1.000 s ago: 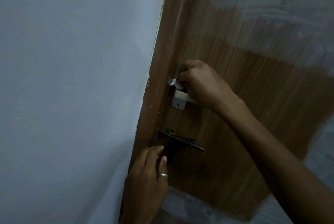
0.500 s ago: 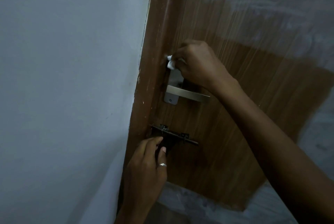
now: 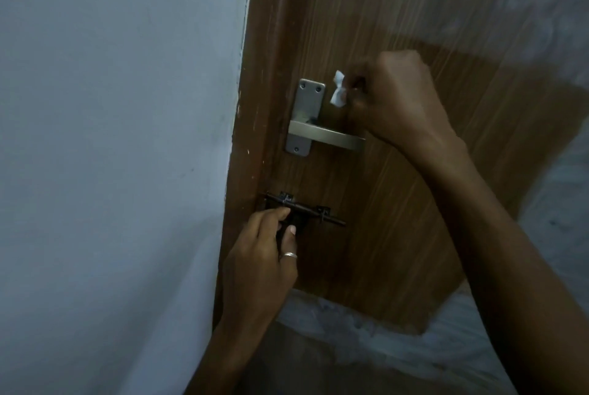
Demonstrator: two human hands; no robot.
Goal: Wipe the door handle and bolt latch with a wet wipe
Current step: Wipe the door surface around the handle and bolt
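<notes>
Since half a second ago the right hand (image 3: 395, 98) has drawn back to the right, off the handle's backplate (image 3: 306, 114), so the plate's top screws and the whole lever handle (image 3: 328, 137) now show bare. That hand is closed into a fist around a crumpled wet wipe (image 3: 338, 93), a white tuft of which pokes out to its left, just beside the plate's upper right edge; whether it touches the metal cannot be told. The left hand (image 3: 264, 254), a ring on one finger, sits below with its fingertips closed on the dark bolt latch (image 3: 302, 213), apparently steadying it.

Risks from here: the wipe is bunched so small that most of it is buried in the fist (little wet surface reaches the metal), so strokes could skip the lever's underside. The latch under the left fingers could go unwiped where they cover it, and a tug there might slide the bolt or swing the door (image 3: 414, 235).
</notes>
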